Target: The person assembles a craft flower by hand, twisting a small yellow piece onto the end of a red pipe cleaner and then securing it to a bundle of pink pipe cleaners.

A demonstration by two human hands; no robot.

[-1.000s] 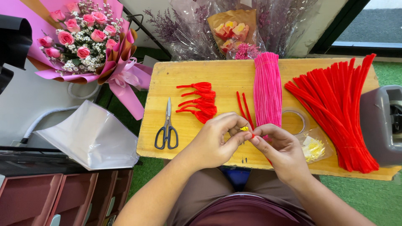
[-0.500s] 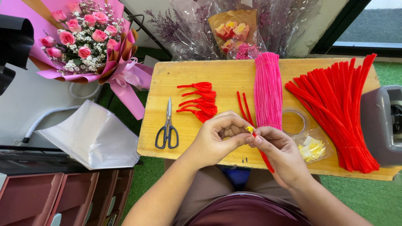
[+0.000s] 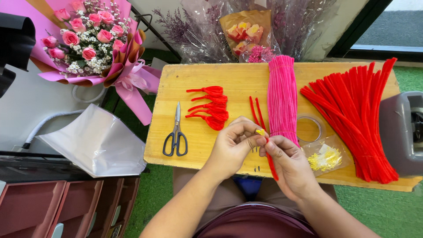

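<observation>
1. Both hands meet over the near edge of the wooden surface [image 3: 198, 75]. The left hand [image 3: 231, 147] has its fingers pinched together on a small yellow tuft [image 3: 260, 132]; the right hand [image 3: 288, 165] has its fingers clamped on a red pipe cleaner [image 3: 272, 165], which slants down from the pinch point towards the person's lap.
2. The tuft sits at the upper tip of the red stem, between the two thumbs. Whether it is already wound on or only held against the stem cannot be told; the fingers cover the joint.
3. To do this step well, I judge: keep the tuft pinned hard with the left thumb, hold the stem close under the joint so the wire does not spring, and keep the turns tight and neat.
4. Materials: the stem is fuzzy chenille over wire, which bends and should hold a shape. The tuft looks stiff, like thin stamen threads.
5. Nearby:
   - a pile of finished red loops [image 3: 210, 108], petal-shaped;
   - black-handled scissors [image 3: 176, 132], blades shut;
   - a tight pink bundle [image 3: 282, 94] of stems;
   - a fanned heap of loose red stems [image 3: 352, 114];
   - a clear tape roll [image 3: 309, 128];
   - a clear bag of yellow stamens [image 3: 326, 158].
</observation>
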